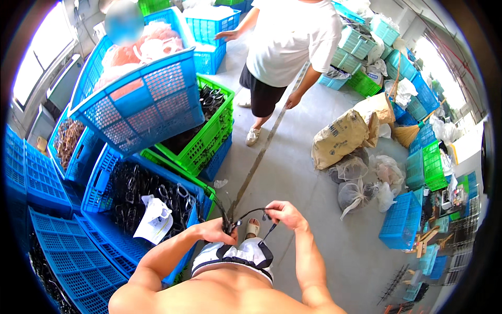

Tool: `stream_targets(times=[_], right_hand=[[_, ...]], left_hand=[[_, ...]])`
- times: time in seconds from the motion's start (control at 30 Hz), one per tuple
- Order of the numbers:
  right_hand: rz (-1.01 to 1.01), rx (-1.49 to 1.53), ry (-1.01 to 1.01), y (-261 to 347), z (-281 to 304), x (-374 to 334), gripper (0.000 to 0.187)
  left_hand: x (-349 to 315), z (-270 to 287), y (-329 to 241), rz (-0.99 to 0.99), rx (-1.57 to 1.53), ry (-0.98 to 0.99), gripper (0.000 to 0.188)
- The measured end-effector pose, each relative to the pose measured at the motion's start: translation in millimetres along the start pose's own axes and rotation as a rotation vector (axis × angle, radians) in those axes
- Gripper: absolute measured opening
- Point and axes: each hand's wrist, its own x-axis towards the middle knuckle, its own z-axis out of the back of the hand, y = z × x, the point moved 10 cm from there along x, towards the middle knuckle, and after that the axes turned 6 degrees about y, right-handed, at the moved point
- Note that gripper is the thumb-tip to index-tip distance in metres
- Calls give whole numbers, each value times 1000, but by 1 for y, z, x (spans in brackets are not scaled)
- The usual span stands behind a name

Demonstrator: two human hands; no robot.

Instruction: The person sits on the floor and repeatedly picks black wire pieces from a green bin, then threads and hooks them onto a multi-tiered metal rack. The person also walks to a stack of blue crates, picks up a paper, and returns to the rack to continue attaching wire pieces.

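In front of my waist, my left hand [217, 231] is closed around a small bunch of thin black plastic strips [228, 213], whose ends stick up above the fist. My right hand [286, 214] pinches the far end of one curved strip that arches across from the left. A short dark piece hangs below the right fingers. Just left of my left hand stands a blue crate [97, 194] filled with tangled black pieces with loops, some resembling eyeglass frames. A white printed sheet [155, 220] lies on top of them.
A tilted blue crate [133, 99] of pinkish bags rests over stacked green crates [201, 144]. Another person in a white shirt [293, 44] stands ahead. Paper sacks [342, 135], netted bundles [358, 193] and a broom [407, 135] are at right, near a blue basket [401, 222].
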Motion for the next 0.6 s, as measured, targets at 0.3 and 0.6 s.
stream_targets(times=[0.3,0.6], right_hand=[[-89,761,-495,-68,-68,21,49],[29,802,71,21,-160,31,31]], left_hand=[[-32,-2,45,0,424,-360,15],[-46,-23,49,-199,673,-548,18]])
